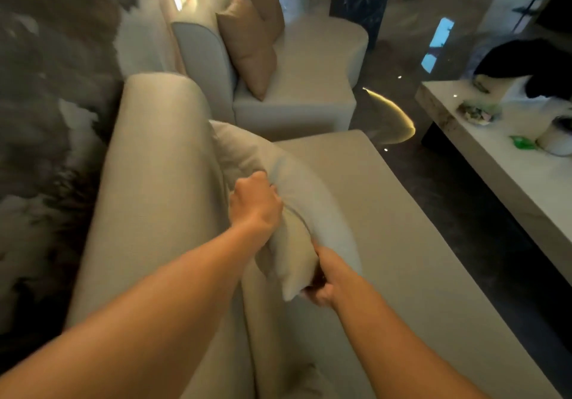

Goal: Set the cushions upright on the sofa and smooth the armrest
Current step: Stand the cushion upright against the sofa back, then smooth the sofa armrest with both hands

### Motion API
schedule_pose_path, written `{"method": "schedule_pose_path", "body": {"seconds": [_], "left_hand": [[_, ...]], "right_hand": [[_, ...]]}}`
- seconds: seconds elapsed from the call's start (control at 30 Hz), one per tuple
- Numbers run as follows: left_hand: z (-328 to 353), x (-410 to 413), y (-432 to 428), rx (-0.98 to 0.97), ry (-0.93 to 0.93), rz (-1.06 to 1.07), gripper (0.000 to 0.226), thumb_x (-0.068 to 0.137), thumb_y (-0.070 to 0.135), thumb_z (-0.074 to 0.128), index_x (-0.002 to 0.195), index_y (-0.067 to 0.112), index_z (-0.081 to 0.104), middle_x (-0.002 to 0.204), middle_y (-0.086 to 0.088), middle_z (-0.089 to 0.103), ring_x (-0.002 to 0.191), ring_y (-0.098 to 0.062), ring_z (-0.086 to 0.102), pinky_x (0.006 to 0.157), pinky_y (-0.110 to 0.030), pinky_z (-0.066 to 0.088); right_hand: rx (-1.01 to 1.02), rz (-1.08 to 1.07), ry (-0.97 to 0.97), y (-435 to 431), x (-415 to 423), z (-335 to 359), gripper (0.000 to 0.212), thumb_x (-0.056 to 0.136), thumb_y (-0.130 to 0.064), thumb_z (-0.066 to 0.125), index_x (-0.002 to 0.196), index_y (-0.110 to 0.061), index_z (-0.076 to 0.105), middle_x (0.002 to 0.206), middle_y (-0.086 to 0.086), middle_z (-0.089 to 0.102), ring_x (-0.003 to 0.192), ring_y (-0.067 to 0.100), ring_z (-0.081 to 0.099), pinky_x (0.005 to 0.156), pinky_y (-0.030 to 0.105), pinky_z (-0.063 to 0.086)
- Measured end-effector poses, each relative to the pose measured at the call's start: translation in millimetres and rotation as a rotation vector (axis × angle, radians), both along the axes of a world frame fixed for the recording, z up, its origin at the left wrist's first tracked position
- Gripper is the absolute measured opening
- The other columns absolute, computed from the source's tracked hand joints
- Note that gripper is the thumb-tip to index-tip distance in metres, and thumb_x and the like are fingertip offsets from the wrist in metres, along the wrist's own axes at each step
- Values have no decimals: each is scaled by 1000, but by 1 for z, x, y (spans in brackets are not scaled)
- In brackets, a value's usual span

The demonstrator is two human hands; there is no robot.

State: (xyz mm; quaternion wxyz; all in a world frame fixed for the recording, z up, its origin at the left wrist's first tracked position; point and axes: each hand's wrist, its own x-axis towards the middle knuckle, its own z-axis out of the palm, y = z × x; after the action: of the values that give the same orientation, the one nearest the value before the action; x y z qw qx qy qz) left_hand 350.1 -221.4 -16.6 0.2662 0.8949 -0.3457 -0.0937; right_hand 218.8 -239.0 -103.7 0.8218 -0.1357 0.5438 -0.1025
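Note:
A pale beige cushion (247,157) stands on edge against the backrest (161,163) of the beige sofa (387,244). My left hand (255,203) grips its top edge from above. My right hand (325,278) is closed on its near lower corner. The cushion is blurred along its right side. On the far sofa section (303,67), two tan cushions (247,42) lean upright against its backrest.
A low white marble table (501,182) with small items and a green object (523,142) runs along the right. Dark glossy floor (448,200) lies between it and the sofa. A dark planter (359,5) stands behind the far seat. A mottled grey wall is at left.

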Motion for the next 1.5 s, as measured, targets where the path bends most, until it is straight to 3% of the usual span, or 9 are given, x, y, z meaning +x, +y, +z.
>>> {"method": "schedule_pose_path", "body": {"seconds": [0.2,0.33,0.47,0.63,0.73,0.9,1.17,1.3,1.5], "left_hand": [[49,41,58,82,-56,-51,28,84,34,58,105,14,60,112,-18,63,102,-41,60,81,-42,48],[39,18,98,243,71,-241,59,80,40,63,132,17,46,130,-13,48,117,-39,54,97,-47,47],[35,-8,132,239,84,-173,48,84,31,58,127,12,50,127,-21,58,113,-41,56,92,-43,48],[42,-67,236,321,-47,-94,45,85,23,60,128,11,55,126,-23,61,117,-40,54,95,-44,47],[41,-141,327,399,-214,30,41,87,27,57,123,8,55,134,-19,52,120,-39,46,96,-49,43],[30,-277,451,399,-139,216,61,93,36,49,147,12,32,158,-17,25,139,-40,26,114,-52,24],[32,-407,558,487,-37,175,74,92,55,35,154,23,9,164,-7,2,148,-36,3,119,-55,9],[13,-440,593,422,-37,169,74,89,64,25,153,30,6,165,2,-2,148,-33,-3,117,-61,10],[-4,-462,586,351,87,338,83,80,76,17,150,40,-8,161,16,-19,143,-44,-21,109,-73,12]], "right_hand": [[29,73,-9,54,53,45,53,82,-55,63,102,-6,65,101,20,69,90,36,67,68,49,58],[-117,236,75,79,29,60,39,94,-44,51,93,-5,54,97,20,62,88,38,63,78,51,54],[-373,412,111,95,-29,83,20,96,-36,51,107,-20,53,100,9,64,85,31,64,67,40,56],[-988,817,443,156,-159,68,24,91,-19,51,82,-6,67,78,14,61,71,23,57,69,39,51],[-1110,1016,499,220,-248,53,28,95,-17,46,109,-6,69,104,21,69,101,29,64,89,38,49],[-1151,1249,472,315,-374,66,47,95,-26,49,140,-15,47,141,15,55,129,29,50,105,32,39],[-1382,1364,724,419,-488,89,39,96,-41,29,117,-27,59,126,8,64,119,31,54,105,50,35],[-1594,1230,809,455,-516,74,63,90,-57,9,145,-35,30,153,-3,37,141,28,27,116,53,15],[-1574,1252,902,472,-522,76,69,81,-76,1,146,-52,-3,165,-1,8,150,32,-4,113,66,-10]]}}
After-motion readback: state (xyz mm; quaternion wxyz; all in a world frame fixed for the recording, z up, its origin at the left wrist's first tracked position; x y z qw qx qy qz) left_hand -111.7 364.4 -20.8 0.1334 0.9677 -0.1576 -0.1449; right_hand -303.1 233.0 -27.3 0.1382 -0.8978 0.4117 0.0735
